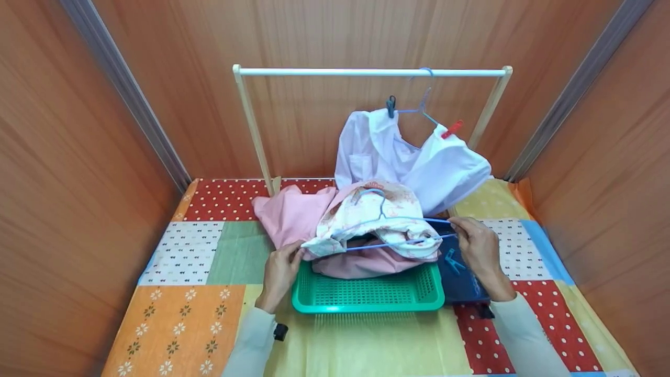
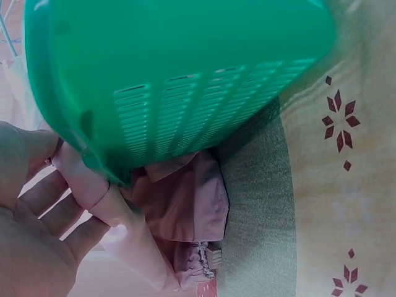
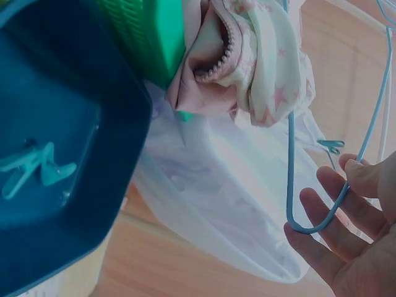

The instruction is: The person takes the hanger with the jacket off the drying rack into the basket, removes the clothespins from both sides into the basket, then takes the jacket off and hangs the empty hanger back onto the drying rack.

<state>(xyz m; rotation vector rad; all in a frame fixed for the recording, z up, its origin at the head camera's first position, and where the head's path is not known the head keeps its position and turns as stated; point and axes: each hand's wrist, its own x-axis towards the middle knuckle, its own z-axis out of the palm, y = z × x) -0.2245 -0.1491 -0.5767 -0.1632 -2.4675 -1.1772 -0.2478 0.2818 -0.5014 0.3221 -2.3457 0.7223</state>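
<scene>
A pink zip jacket (image 1: pixel 297 212) with a white, pink-starred lining (image 3: pixel 272 68) lies heaped over the back of a green basket (image 1: pixel 369 309). My left hand (image 1: pixel 280 272) pinches the jacket's edge at the basket's left side, thumb on one face and fingers on the other. A blue wire hanger (image 1: pixel 413 218) lies across the lining, its left end tucked into the cloth and its hook pointing away from me. With thumb and fingers, my right hand (image 1: pixel 477 248) holds the hanger's right end, which sticks out past the jacket.
Behind the basket stands a rack with a white rail (image 1: pixel 324 72). A white shirt (image 1: pixel 366 141) hangs there on another hanger, held by a dark clothespin (image 1: pixel 391 106) and a red clothespin (image 1: pixel 453 129). A dark blue bin (image 3: pixel 80 93) with a light-blue clothespin (image 1: pixel 454 262) stands right of the basket.
</scene>
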